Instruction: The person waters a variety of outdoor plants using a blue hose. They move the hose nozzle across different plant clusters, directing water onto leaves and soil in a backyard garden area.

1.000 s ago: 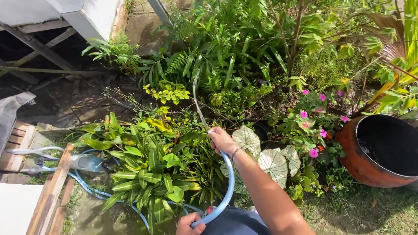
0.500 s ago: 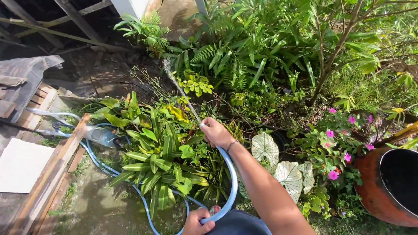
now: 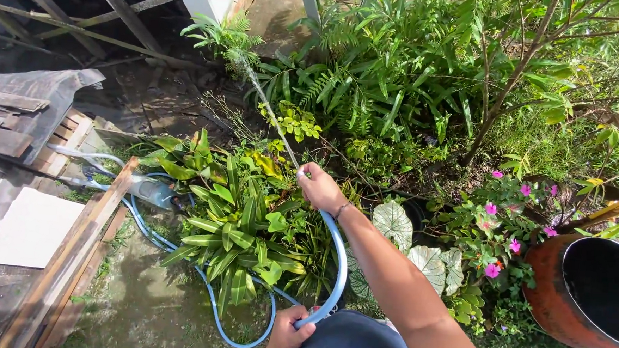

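Spreading across the ground, the leafy garden bed takes a thin water jet. Below it, the blue hose arcs between both hands: right hand fingers wrapped around its nozzle end, left hand fingers closed around its lower stretch.

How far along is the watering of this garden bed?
Done: cannot tell which plants are already wet. In hand: the right hand aims the blue hose, its stream arcing to the ferns; the left hand holds the hose lower down. Left: unclear.
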